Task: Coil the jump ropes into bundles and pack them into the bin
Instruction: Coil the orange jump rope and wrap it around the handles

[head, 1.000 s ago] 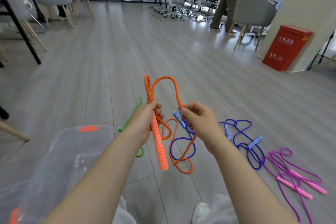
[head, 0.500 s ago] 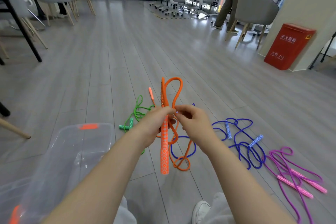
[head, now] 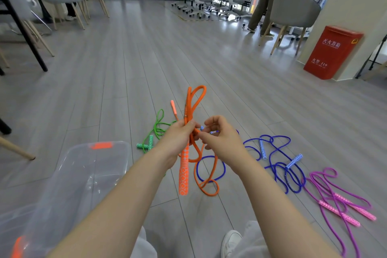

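Observation:
My left hand (head: 178, 138) grips the orange jump rope (head: 195, 98) where its handle (head: 183, 176) meets folded loops; the handle hangs down and a loop stands up above the fist. My right hand (head: 219, 138) pinches the orange cord just right of that fist, the other fingers spread. More orange cord hangs in loops below. The clear plastic bin (head: 69, 184) with orange latches sits on the floor at lower left. On the floor lie a green rope (head: 156, 130), blue ropes (head: 278, 161) and a purple rope with pink handles (head: 335, 199).
Grey chairs (head: 293, 6) and a black table leg (head: 23, 29) stand around the wooden floor. A red box (head: 333, 52) sits by the pillar at right. A person stands at the back right. My shoe (head: 231, 241) shows at the bottom.
My right hand brought the orange cord in to my left hand, narrowing the upper loop into a tight fold. Its other fingers have now spread apart.

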